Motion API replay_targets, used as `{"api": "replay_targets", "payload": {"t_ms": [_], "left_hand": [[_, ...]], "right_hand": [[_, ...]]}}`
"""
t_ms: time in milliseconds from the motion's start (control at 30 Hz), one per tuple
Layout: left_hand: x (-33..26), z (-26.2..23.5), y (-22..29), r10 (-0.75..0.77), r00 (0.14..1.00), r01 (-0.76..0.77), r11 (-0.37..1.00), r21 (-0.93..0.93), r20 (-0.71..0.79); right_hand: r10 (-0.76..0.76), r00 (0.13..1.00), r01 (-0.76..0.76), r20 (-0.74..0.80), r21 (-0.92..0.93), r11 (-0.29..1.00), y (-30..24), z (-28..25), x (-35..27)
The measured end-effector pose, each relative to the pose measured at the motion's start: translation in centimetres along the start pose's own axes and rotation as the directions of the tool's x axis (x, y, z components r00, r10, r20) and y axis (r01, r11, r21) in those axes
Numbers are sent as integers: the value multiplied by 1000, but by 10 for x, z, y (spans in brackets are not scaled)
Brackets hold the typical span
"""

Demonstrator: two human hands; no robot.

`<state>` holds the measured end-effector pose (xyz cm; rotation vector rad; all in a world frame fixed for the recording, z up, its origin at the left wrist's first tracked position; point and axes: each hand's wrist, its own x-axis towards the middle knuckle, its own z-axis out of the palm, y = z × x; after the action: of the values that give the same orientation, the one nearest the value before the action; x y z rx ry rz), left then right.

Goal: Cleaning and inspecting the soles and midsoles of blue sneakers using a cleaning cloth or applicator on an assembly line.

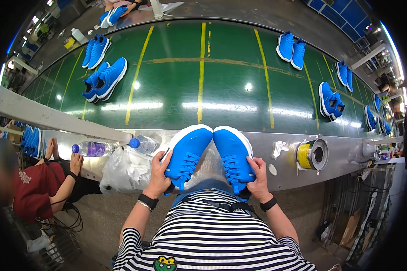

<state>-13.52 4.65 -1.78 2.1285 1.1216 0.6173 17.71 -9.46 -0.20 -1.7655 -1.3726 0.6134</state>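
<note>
My left hand (157, 177) grips a blue sneaker (184, 153) with a white sole, thumb along its outer side near the heel. In my right hand (259, 180) is the matching blue sneaker (234, 156), held the same way at its outer side. The two toes point away from me and lean together, close to touching, over the metal ledge (208, 168) in front of my body. Laces and heel tabs face up toward me. Fingers under the shoes are mostly hidden.
Beyond the ledge runs a green conveyor belt (167, 97) with yellow lines, carrying several pairs of blue sneakers (106, 79). A plastic bag (126, 169) and bottles (142, 143) sit left; an open can (313, 154) and white cloth (279, 149) sit right. A co-worker's hands (76, 163) are at far left.
</note>
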Motion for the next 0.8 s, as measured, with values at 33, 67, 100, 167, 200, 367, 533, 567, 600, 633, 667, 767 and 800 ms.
{"api": "replay_targets", "payload": {"t_ms": [33, 67, 100, 167, 200, 367, 533, 567, 600, 633, 667, 767, 800], "left_hand": [[0, -1, 3, 23, 999, -22, 998, 55, -23], [0, -2, 5, 24, 1000, -23, 998, 53, -20], [0, -2, 9, 22, 999, -19, 996, 87, -35], [-1, 0, 14, 15, 999, -9, 992, 123, -51], [-2, 2, 16, 5, 997, 7, 988, 155, -81], [-7, 24, 37, -49, 989, 93, 936, 339, -136], [-4, 51, 47, -174, 980, 119, 903, 412, 99], [-4, 52, 49, -158, 978, 97, 922, 374, 135], [-4, 53, 47, -171, 972, 113, 940, 321, 158], [-2, 52, 48, -164, 973, 107, 943, 315, 162], [-1, 51, 50, -184, 961, 126, 955, 267, 205], [4, 44, 50, -205, 940, 149, 966, 211, 273], [7, 42, 46, -145, 969, 120, 984, 136, 198]], "right_hand": [[3, 1000, -3, -1, -2, 1000, 1, 2, -1], [0, 1000, 0, -10, -49, 999, 2, 4, -3], [-3, 1000, 1, -18, -96, 995, 3, 5, -4], [7, 999, -11, -36, -114, 993, -1, 9, -4], [16, 998, -23, -55, -133, 991, -4, 11, -4], [48, 994, -72, -98, -262, 962, -12, 33, 0], [96, 995, -75, 28, -431, 899, -4, 44, 2], [100, 994, -77, 31, -432, 899, 1, 43, 3], [133, 991, -126, 7, -275, 953, 11, 41, 3], [169, 985, -170, -21, -115, 979, 17, 36, 5], [174, 985, -175, -19, -45, 984, 21, 30, 5], [186, 981, -180, -57, 102, 978, 30, 23, -2], [192, 978, -178, -86, 150, 972, 31, 21, -6]]}}
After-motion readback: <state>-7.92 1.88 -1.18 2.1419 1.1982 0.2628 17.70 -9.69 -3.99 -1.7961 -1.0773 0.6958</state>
